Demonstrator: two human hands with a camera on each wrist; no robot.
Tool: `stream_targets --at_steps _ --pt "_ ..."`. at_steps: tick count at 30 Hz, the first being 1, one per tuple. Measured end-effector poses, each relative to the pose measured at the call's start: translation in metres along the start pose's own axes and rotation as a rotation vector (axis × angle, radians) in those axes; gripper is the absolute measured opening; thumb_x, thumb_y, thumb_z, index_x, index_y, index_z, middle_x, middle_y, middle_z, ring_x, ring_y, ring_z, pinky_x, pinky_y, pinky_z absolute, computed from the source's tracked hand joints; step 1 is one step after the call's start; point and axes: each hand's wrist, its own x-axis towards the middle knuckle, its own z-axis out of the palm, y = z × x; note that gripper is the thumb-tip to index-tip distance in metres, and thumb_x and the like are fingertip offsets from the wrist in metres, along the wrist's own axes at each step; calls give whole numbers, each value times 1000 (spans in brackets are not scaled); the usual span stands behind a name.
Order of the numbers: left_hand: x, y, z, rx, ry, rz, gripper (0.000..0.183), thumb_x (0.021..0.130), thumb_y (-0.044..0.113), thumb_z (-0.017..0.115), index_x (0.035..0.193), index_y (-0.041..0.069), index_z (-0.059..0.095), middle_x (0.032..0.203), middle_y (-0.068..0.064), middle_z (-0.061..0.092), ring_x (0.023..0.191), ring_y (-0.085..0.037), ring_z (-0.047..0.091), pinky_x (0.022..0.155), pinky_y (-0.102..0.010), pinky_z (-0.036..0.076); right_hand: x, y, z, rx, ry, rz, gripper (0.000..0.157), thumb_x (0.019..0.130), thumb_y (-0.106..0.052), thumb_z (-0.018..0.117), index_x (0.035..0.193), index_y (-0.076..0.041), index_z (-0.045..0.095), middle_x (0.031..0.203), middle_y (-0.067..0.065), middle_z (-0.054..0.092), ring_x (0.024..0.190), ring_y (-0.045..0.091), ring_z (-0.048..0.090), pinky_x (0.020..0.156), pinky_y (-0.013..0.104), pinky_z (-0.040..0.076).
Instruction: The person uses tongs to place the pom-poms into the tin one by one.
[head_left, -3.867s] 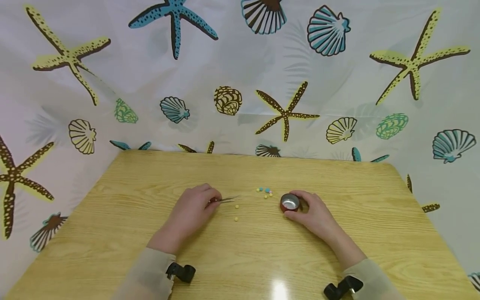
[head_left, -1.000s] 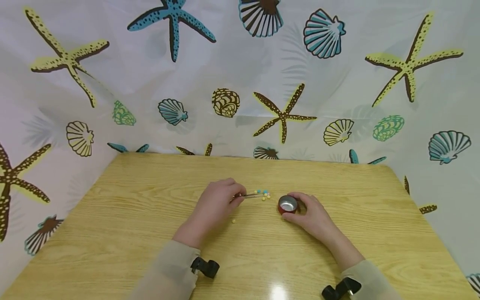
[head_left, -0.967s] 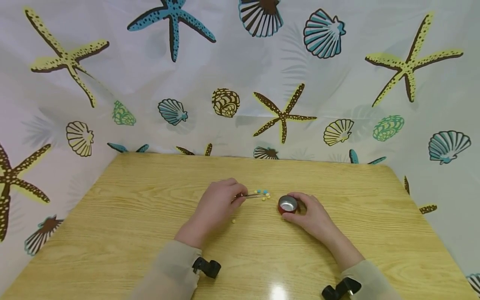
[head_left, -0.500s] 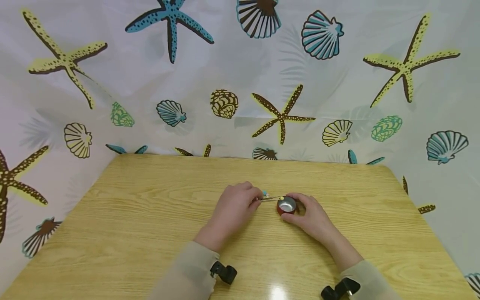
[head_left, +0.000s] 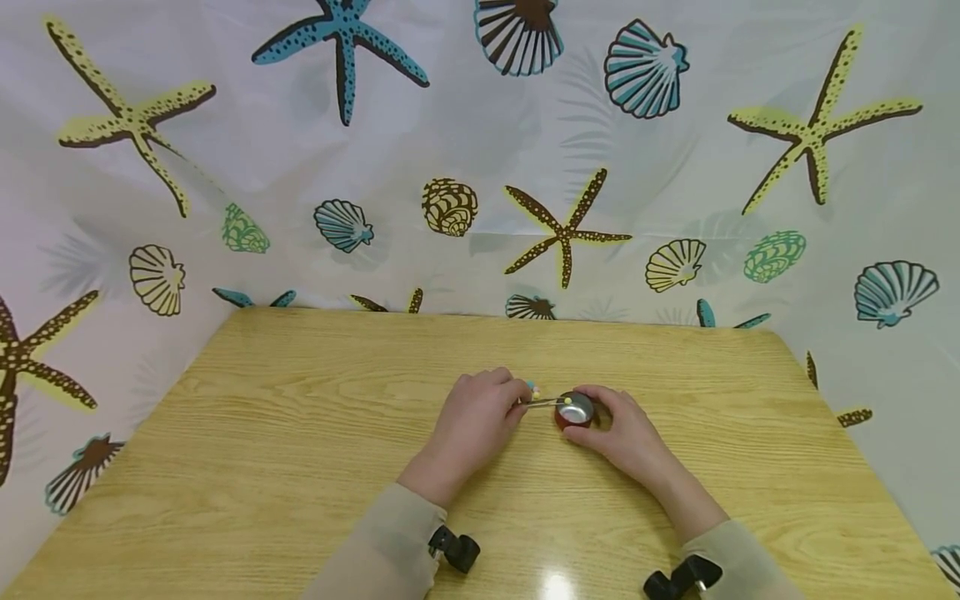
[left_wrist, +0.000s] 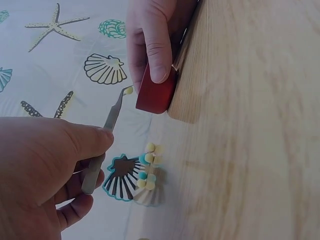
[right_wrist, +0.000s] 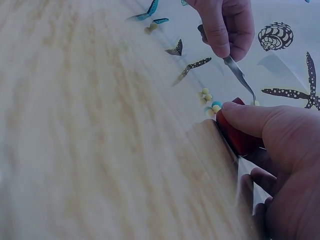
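Holding one yellow ball (left_wrist: pixel 129 90) with tweezers (left_wrist: pixel 112 117) above the red cup (left_wrist: pixel 156 95)

The left hand (head_left: pixel 480 421) is pinching the tweezers between thumb and fingers, and the narrow bent tips are gripping the ball. From the head view, the ball is appearing over the left, far part of the cup's mouth. The right hand (head_left: pixel 618 429) is holding the cup from its right side, with the thumb lying on the near wall and fingers on the far wall. The other small balls (left_wrist: pixel 149 158), yellow and blue, are lying on the table (head_left: pixel 315 433) to the left and far side of the cup.

The ball is looking very light, but its round shape is giving the tips little to hold, so it may be slipping out under a hard squeeze; gripping gently across its middle is seeming best. Whether it is soft or hard, I cannot tell. The tweezers are looking stiff and smooth, suiting a light pinch at mid-body. The cup is seeming hard, shiny and light; holding its outer wall is leaving the mouth free.
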Motion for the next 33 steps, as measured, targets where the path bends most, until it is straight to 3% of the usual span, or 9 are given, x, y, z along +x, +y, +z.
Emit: stream_targets --at_steps 18,23,29,33 --pt "0 -4 0 -29 -1 -73 9 101 18 85 111 18 83 99 3 73 84 -18 67 82 -40 53 -1 1 1 -11 10 -14 63 96 -34 90 150 -10 66 145 12 68 133 35 57 116 62 42" --pt "-5 -9 -7 -43 14 -84 8 102 18 84 109 19 82 98 5 71 84 -18 66 84 -42 53 -1 0 1 1 0 -19 63 97 -35 90 150 -11 66 145 13 67 136 37 56 118 64 40" --pt "-14 -22 -18 -38 62 -46 7 100 14 85 106 17 82 93 4 71 77 -17 64 77 -43 53 0 0 -1 -5 -1 -23 63 96 -34 90 150 -11 65 145 13 67 136 37 56 116 64 41" --pt "-23 -31 -27 -42 57 -56 7 102 13 84 107 17 82 95 4 71 77 -17 64 77 -44 53 1 2 0 -7 -9 -5 65 96 -34 91 152 -13 64 147 12 67 137 36 55 117 62 41"
